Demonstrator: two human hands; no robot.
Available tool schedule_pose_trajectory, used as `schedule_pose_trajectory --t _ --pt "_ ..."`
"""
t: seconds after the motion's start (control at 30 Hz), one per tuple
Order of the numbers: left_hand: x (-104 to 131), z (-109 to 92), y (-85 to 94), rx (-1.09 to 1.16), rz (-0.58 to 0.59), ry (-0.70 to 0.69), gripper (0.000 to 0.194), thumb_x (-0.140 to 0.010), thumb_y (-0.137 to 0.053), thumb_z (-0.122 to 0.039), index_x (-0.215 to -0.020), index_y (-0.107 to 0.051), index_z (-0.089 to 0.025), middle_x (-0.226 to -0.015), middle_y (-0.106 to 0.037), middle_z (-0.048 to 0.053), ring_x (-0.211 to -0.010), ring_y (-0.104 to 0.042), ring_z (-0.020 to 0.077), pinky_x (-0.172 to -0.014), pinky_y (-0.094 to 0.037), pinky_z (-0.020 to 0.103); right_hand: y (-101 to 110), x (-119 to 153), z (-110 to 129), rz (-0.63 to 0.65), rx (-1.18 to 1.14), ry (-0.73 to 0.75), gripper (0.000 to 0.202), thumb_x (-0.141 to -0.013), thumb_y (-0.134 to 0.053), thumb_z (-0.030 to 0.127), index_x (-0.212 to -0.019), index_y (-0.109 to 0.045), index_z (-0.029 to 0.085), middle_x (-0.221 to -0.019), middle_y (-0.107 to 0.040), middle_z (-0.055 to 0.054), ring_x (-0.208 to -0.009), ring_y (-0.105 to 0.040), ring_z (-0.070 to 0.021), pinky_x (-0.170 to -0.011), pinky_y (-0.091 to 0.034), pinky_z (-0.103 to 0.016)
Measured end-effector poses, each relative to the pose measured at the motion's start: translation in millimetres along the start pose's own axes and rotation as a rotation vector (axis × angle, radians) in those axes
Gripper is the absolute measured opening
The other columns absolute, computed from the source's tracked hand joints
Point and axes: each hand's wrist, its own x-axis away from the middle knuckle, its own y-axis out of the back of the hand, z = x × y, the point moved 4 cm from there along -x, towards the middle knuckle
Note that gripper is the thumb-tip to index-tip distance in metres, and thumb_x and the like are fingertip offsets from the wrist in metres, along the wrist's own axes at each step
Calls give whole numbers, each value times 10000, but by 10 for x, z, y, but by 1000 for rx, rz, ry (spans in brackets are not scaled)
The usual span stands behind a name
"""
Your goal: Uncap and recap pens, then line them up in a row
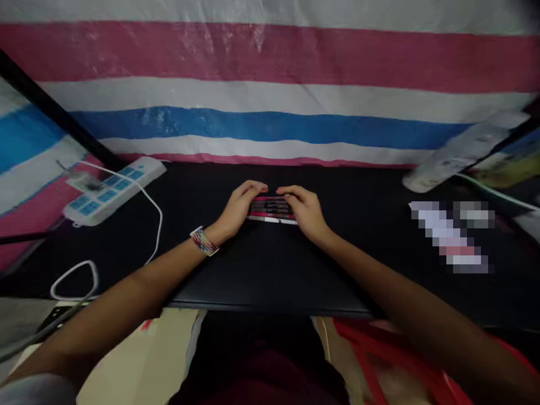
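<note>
A row of pens [272,207], with dark, red and white barrels, lies side by side on the black table [270,270]. My left hand [237,209] is curled round the left ends of the pens, its thumb and fingers bent inward. At the right ends, my right hand [309,212] wraps them in the same way. Both hands rest low at the tabletop, so the tips of the pens are hidden behind the fingers. A white pen [272,219] forms the edge of the row nearest me. On my left wrist is a colourful woven band [204,241].
A white power strip [113,191] with blue sockets stands at the back left, its white cable [158,225] looping over the table. Back right is a clear bottle [455,152], near a blurred-out item [447,236]. A striped sheet [270,124] hangs behind. Below right is a red stool [379,349].
</note>
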Motion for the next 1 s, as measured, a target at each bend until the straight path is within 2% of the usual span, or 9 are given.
schedule_pose_trajectory --t 0.13,0.23,0.37,0.5,0.6,0.7,0.8,0.9,1.0 --pt "6 -45 26 -172 25 -89 202 -1041 -628 -338 -1064 -780 -206 -1148 -804 68 -1156 -726 256 -1086 -537 392 28 60 184 34 196 179 218 -985 -614 238 -958 -829 260 -1169 -848 -79 -1211 -753 -311 -1116 -562 -556" --pt "-20 -28 53 -234 9 -136 205 -1059 -588 -282 -1063 -781 -216 -1128 -805 62 -1107 -722 239 -1052 -537 388 -23 157 350 139 320 393 220 -1014 -623 198 -855 -765 254 -1139 -827 -87 -1279 -709 -334 -1124 -562 -576" --pt "-59 3 85 -217 -15 -145 211 -1073 -577 -269 -1044 -778 -212 -1106 -805 59 -1066 -723 224 -1031 -552 377 -116 313 544 278 429 633 211 -1031 -610 160 -877 -742 219 -1106 -790 -127 -1265 -685 -357 -1078 -583 -557" --pt "-62 -6 102 -232 -35 -150 207 -1075 -576 -245 -1017 -771 -210 -1077 -804 54 -1048 -721 216 -1030 -559 371 -169 406 688 393 528 776 221 -1049 -598 167 -883 -738 211 -1069 -759 -137 -1158 -676 -340 -1027 -582 -536" --pt "-58 -5 104 -251 -28 -169 217 -1088 -570 -258 -1023 -770 -210 -1061 -796 55 -1020 -716 216 -997 -561 372 -170 421 714 442 632 822 203 -1059 -601 196 -941 -765 185 -1017 -736 -148 -1024 -640 -321 -951 -578 -514" --pt "-61 7 111 -288 -26 -197 224 -1098 -563 -276 -1032 -768 -215 -1069 -791 57 -1018 -712 223 -984 -553 383 -162 416 676 487 700 839 164 -1046 -653 243 -1051 -794 161 -996 -733 -150 -1004 -621 -329 -937 -571 -516" --pt "-52 -25 127 -327 -35 -267 239 -1113 -562 -320 -1028 -762 -221 -1075 -790 61 -1075 -713 241 -1032 -532 412 -155 409 652 510 704 863 184 -1057 -620 204 -1063 -800 165 -942 -729 -123 -961 -627 -307 -921 -575 -489" --pt "-12 -117 135 -346 -8 -357 313 -1158 -520 -409 -1071 -762 -231 -1072 -802 67 -1087 -724 246 -1034 -530 421 -115 374 660 459 661 848 244 -1089 -553 162 -1093 -797 173 -966 -736 -109 -911 -654 -268 -870 -583 -437" --pt "49 -232 101 -460 83 -463 354 -1176 -515 -472 -1160 -782 -242 -1030 -826 56 -1017 -725 242 -993 -523 423 -6 280 630 331 561 709 262 -1114 -552 179 -1241 -781 182 -1074 -747 -116 -911 -707 -235 -806 -593 -380"
